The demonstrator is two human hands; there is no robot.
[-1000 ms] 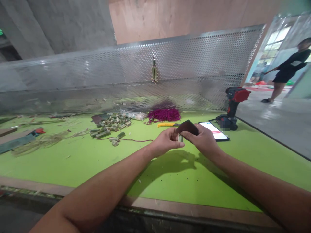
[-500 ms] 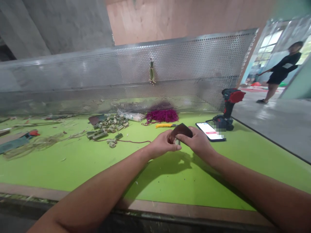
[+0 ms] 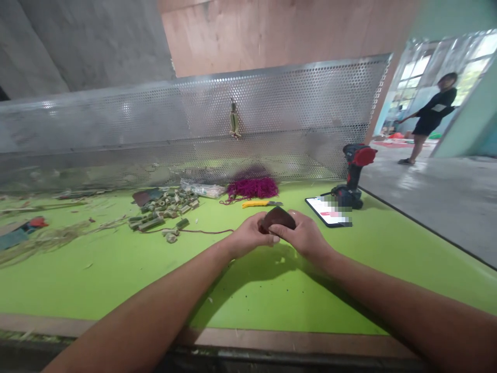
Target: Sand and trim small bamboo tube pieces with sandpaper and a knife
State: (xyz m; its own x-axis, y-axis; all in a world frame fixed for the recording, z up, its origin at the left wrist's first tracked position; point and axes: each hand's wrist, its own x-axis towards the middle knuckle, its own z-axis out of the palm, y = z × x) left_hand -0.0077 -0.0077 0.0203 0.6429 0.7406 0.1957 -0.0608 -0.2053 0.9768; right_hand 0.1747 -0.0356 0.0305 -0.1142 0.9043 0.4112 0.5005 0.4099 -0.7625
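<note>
My left hand (image 3: pixel 248 235) and my right hand (image 3: pixel 305 237) meet above the green bench top (image 3: pixel 116 264). Both are closed around a dark brown folded sheet (image 3: pixel 277 218), which looks like sandpaper. The sheet wraps over whatever small piece my left fingers pinch; that piece is hidden now. A pile of short green bamboo-like pieces (image 3: pixel 165 207) lies to the left of my hands, with a thin red cord (image 3: pixel 202 231) trailing from it.
A phone (image 3: pixel 328 211) with a lit screen, a red cordless drill (image 3: pixel 353 173), a yellow knife (image 3: pixel 258 203) and a magenta thread bundle (image 3: pixel 252 187) lie behind my hands. A perforated metal screen (image 3: pixel 194 129) backs the bench. A person (image 3: pixel 427 116) stands at far right.
The brown sheet has folded down over the small pale piece that showed between my fingers earlier. My view has shifted a little to the right.
</note>
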